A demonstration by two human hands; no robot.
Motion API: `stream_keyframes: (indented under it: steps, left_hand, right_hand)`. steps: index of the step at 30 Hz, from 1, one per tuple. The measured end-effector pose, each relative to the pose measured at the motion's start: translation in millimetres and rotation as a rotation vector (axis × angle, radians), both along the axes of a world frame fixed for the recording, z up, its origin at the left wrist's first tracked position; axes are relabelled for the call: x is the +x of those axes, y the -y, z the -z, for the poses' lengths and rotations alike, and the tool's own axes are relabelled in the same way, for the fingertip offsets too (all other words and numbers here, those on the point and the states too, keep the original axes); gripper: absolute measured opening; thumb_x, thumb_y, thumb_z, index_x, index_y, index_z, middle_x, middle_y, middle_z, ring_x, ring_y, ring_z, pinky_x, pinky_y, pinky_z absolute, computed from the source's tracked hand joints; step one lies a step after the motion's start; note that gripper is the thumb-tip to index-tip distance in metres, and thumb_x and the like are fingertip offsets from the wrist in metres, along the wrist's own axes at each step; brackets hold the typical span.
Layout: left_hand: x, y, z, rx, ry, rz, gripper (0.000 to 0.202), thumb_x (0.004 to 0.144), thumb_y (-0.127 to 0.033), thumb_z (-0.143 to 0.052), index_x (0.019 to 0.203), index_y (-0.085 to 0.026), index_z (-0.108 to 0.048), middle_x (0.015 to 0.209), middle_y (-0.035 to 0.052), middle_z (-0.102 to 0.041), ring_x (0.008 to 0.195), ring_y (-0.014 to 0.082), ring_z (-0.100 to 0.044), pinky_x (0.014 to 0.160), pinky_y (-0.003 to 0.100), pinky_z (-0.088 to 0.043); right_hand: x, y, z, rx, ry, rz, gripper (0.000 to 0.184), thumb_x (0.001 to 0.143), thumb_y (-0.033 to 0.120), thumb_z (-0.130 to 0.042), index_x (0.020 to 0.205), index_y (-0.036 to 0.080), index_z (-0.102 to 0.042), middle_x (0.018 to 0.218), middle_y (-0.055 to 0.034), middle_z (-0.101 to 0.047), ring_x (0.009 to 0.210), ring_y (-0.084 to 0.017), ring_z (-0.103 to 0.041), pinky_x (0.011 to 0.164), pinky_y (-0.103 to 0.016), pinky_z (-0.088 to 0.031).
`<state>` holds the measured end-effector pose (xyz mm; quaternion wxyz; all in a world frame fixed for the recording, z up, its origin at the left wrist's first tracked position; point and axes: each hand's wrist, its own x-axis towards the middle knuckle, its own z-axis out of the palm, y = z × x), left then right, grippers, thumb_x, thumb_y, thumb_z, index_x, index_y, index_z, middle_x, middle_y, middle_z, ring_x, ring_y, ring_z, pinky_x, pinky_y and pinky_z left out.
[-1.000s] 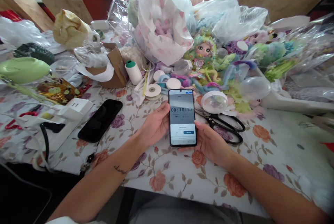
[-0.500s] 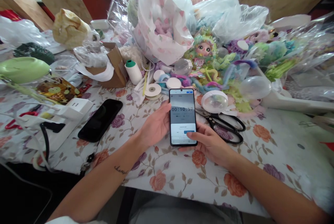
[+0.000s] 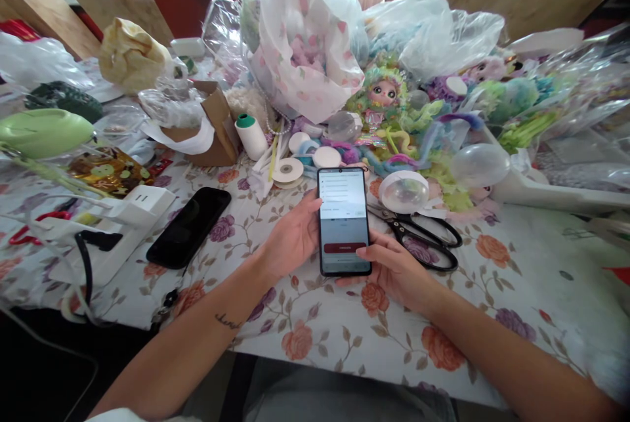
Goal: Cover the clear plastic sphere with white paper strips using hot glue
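A lit smartphone (image 3: 343,232) is held upright over the flowered tablecloth, its screen towards me. My left hand (image 3: 295,233) grips its left edge, the thumb along the side. My right hand (image 3: 394,264) wraps the lower right edge, with the thumb over the bottom of the screen near a dark red button. A white pop-up panel covers the upper screen; its text is too small to read. Just right of the phone lie black-handled scissors (image 3: 427,238), their blades partly hidden. A second phone (image 3: 189,227), its screen dark, lies flat to the left.
A doll (image 3: 384,94), a strawberry-print bag (image 3: 315,90), clear domes (image 3: 404,192) and colourful trims crowd the back. At left stand a thread cone (image 3: 251,136), a cardboard box (image 3: 221,126) and a power strip (image 3: 93,251) with cables. A ribbon spool (image 3: 288,173) lies behind the phone.
The phone screen has switched from a timer with a lower pop-up to a white panel at the top and a red button below. Both hands have stayed almost still.
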<state>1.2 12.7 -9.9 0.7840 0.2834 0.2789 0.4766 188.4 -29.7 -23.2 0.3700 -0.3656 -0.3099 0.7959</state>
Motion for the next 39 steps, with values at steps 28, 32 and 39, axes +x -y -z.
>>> stream_keyframes:
  steps: [28,32,39]
  left_hand:
    - [-1.2,-3.8,-3.1,-0.090,-0.122,-0.114,0.031,0.100,-0.023,-0.043,0.110,-0.010,-0.069,0.107,0.0122,-0.076,0.099,0.0230,-0.072,0.082,0.032,-0.061]
    - [0.2,-3.0,-0.9,-0.095,-0.119,-0.127,0.029,0.100,-0.022,-0.045,0.108,-0.009,-0.070,0.104,0.0122,-0.076,0.097,0.0227,-0.073,0.083,0.032,-0.061]
    - [2.0,-3.5,-1.7,-0.098,-0.115,-0.159,0.029,0.100,-0.019,-0.044,0.105,-0.008,-0.070,0.102,0.0123,-0.076,0.096,0.0219,-0.073,0.085,0.032,-0.060]
  right_hand:
    - [4.3,-0.7,-1.7,0.023,0.104,-0.050,0.036,0.079,0.032,-0.071,0.113,0.020,-0.072,0.099,-0.0059,-0.078,0.086,-0.025,-0.073,0.076,-0.038,-0.059]
    - [1.7,-0.9,-5.3,-0.031,0.090,0.004,0.038,0.071,0.037,-0.078,0.104,0.018,-0.074,0.090,-0.0045,-0.079,0.082,-0.022,-0.072,0.074,-0.034,-0.057]
    - [-0.7,-1.0,-5.7,-0.049,0.092,0.011,0.045,0.067,0.039,-0.081,0.106,0.017,-0.074,0.096,-0.0058,-0.080,0.085,-0.023,-0.073,0.075,-0.034,-0.057]
